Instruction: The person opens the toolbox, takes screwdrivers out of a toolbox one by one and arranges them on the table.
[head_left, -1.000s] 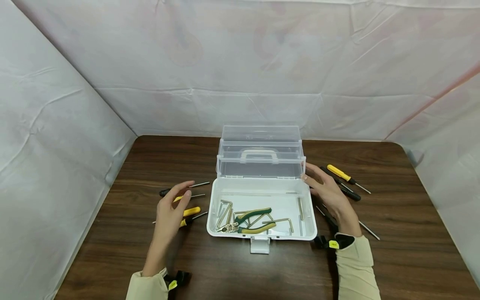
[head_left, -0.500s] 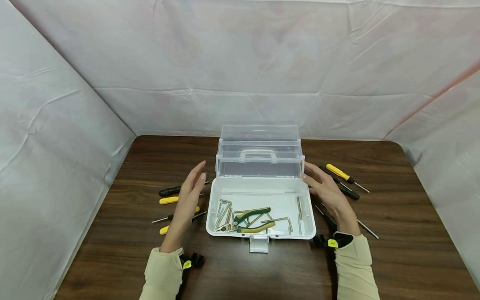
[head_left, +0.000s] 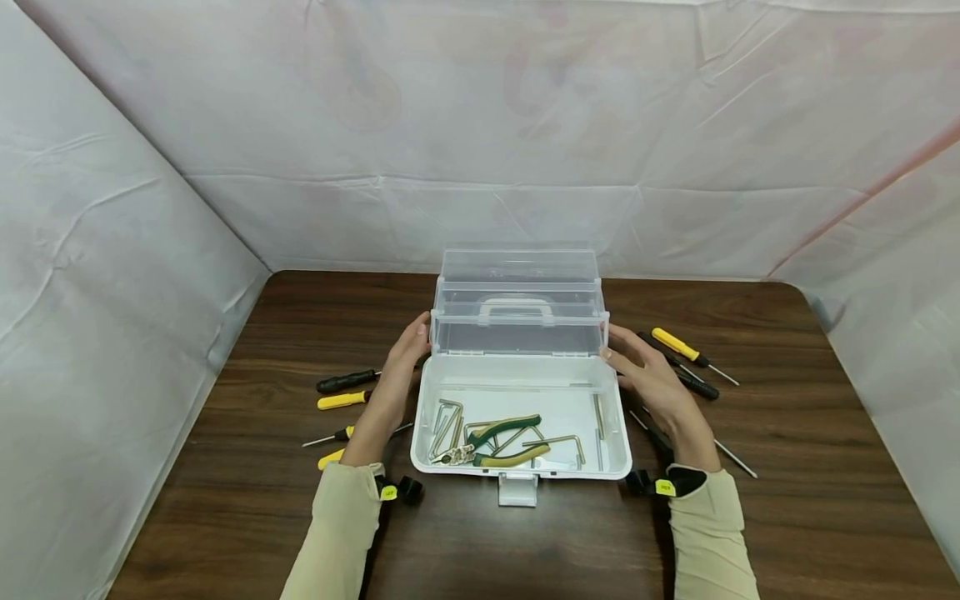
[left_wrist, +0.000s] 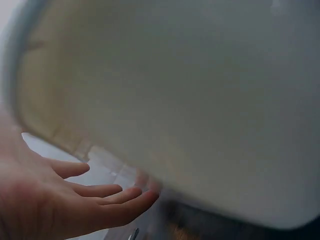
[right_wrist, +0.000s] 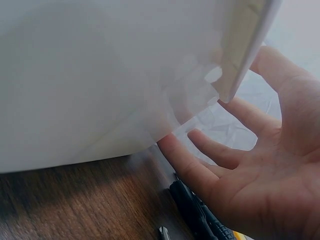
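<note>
A white toolbox (head_left: 521,375) stands in the middle with its clear lid (head_left: 517,333) raised at the back. Inside lie green-and-yellow pliers (head_left: 510,429) and several hex keys (head_left: 570,442). My left hand (head_left: 401,358) reaches along the toolbox's left side, fingertips at the lid's left edge; in the left wrist view its fingers are extended and slightly bent. At the lid's right edge is my right hand (head_left: 648,375), its fingers spread and touching the clear plastic in the right wrist view. Whether the left fingers touch the lid I cannot tell.
Several screwdrivers lie left of the toolbox, among them a black one (head_left: 345,382) and a yellow one (head_left: 341,400). More lie on the right, including a yellow-handled screwdriver (head_left: 678,346). White fabric walls (head_left: 480,150) enclose the wooden table (head_left: 480,550) at the back and sides.
My left hand has moved right and away from me, from above the left screwdrivers to the lid's left edge. My right hand stays at the lid's right edge, and the toolbox stands as before.
</note>
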